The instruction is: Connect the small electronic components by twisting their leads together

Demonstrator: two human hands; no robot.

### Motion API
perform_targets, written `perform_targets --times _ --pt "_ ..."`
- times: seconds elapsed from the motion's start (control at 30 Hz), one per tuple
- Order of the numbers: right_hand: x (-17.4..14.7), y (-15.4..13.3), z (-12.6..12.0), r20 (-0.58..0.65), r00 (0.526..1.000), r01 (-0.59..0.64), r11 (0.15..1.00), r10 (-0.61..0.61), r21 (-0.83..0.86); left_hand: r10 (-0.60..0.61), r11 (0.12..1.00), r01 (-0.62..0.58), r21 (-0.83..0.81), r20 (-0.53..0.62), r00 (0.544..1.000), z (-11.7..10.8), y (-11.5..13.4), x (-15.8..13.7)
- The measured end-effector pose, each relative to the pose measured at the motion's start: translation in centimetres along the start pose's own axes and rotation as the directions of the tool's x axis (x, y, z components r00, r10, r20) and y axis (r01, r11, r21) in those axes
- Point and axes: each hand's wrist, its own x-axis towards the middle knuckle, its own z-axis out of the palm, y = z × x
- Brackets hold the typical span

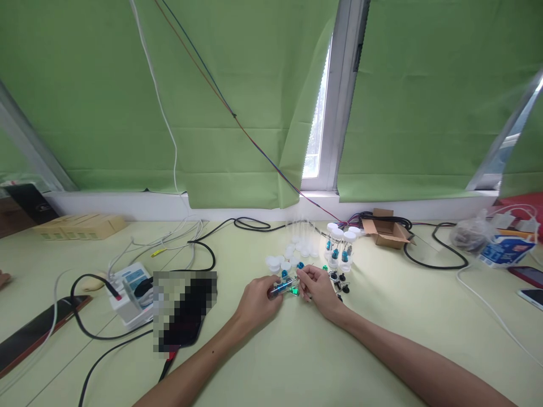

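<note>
My left hand (259, 297) is closed around a clear tube (279, 288) that lies nearly flat and has a blue piece in it. At the tube's right end, my right hand (314, 287) has its fingers pinched together; what sits between them is too small to make out. Close by lie a green piece (293, 291), a blue piece (300, 265) and several black pieces (345, 289). White caps (274, 263) are grouped just beyond my left hand. Empty clear tubes (302, 237) stand behind, and capped tubes with blue pieces inside (335, 251) stand to their right.
A small cardboard box (387, 230) sits open at the back among black cables (441, 265). On the left are a white power strip (131, 294) and a dark, partly pixelated phone (186, 316). A plastic bag (473, 232) and blue packet (507, 250) lie right. Another person's fingers (4, 278) show far left.
</note>
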Motion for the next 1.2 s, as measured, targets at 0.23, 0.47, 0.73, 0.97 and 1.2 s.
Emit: perform_targets --times 0.23,0.47,0.73,0.97,1.2 --pt "-0.24 -0.32 0.15 0.012 1.000 0.029 0.998 -0.028 -0.050 0.012 1.000 -0.012 -0.014 -0.006 1.000 0.10 0.06 -0.06" --pt "-0.23 -0.17 0.17 0.011 0.999 0.043 0.997 -0.043 -0.062 0.021 0.999 -0.021 -0.025 -0.016 1.000 0.17 0.09 -0.16" --pt "-0.25 0.28 0.04 0.038 0.997 0.069 0.994 -0.066 -0.085 0.021 1.000 -0.021 -0.006 -0.018 1.000 0.26 0.08 -0.19" --pt "-0.27 0.47 0.10 -0.004 0.995 0.095 0.994 -0.095 -0.050 0.008 0.999 -0.010 -0.033 -0.032 0.999 0.23 -0.03 -0.11" --pt "-0.15 0.30 0.09 -0.100 0.988 0.116 0.992 -0.120 -0.045 -0.002 0.999 0.000 -0.041 -0.052 0.999 0.28 -0.32 0.17"
